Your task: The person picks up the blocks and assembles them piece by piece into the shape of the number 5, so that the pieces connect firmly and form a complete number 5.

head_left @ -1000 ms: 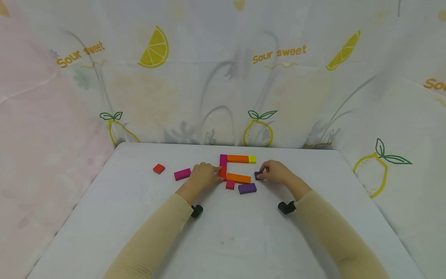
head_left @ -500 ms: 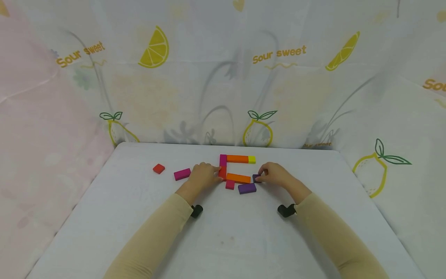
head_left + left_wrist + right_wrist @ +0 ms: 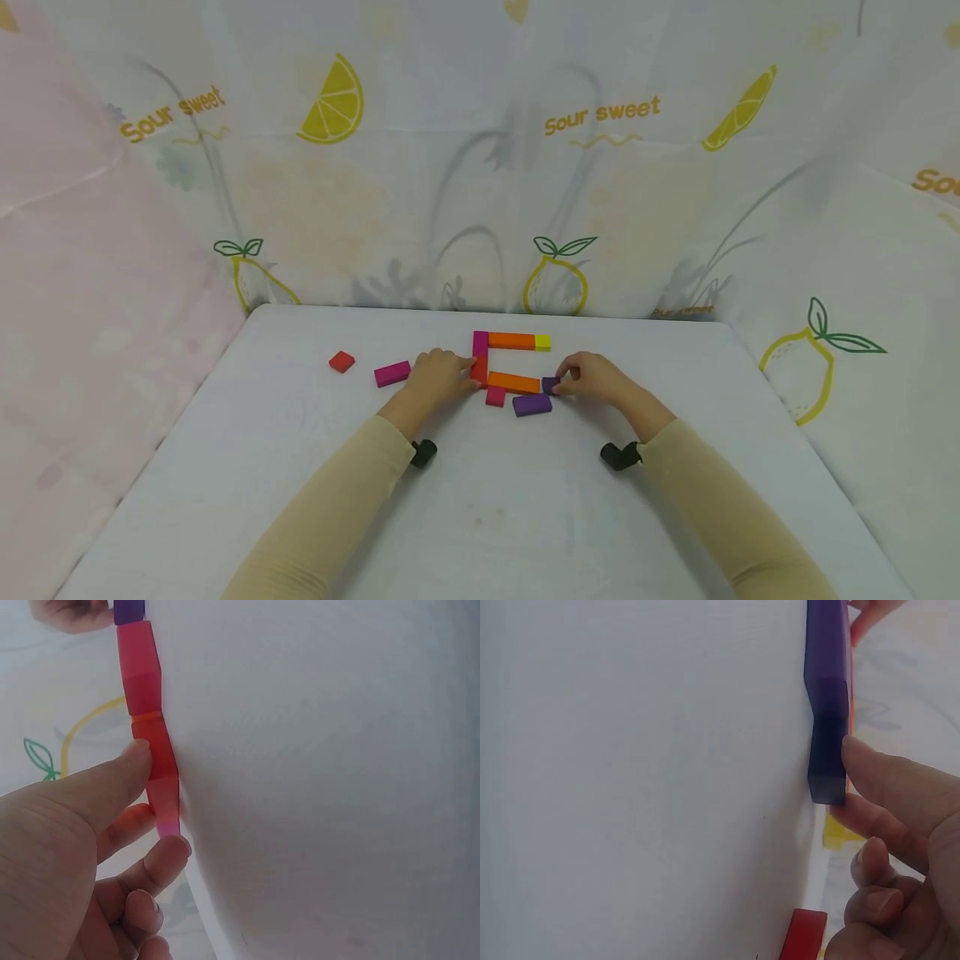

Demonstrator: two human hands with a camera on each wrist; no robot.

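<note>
At the right end of the near orange bar, just beside it, lies the small dark purple block; whether the two touch cannot be told. Its flat faces and crisp edges suggest a light, stiff piece, probably hard to damage but apt to skid or twist on the smooth white tabletop if pressed off-centre. Opposite faces at its free end, away from the bar, appear to offer the surest hold. The right hand is nearly closed, pinching this block between thumb and forefinger, the other fingers folded. The left hand is partly closed, thumb and forefinger holding the red block at the bar's left end, apparently as a brace. The left sleeve and right sleeve slant inward, both wrists low over the surface.
</note>
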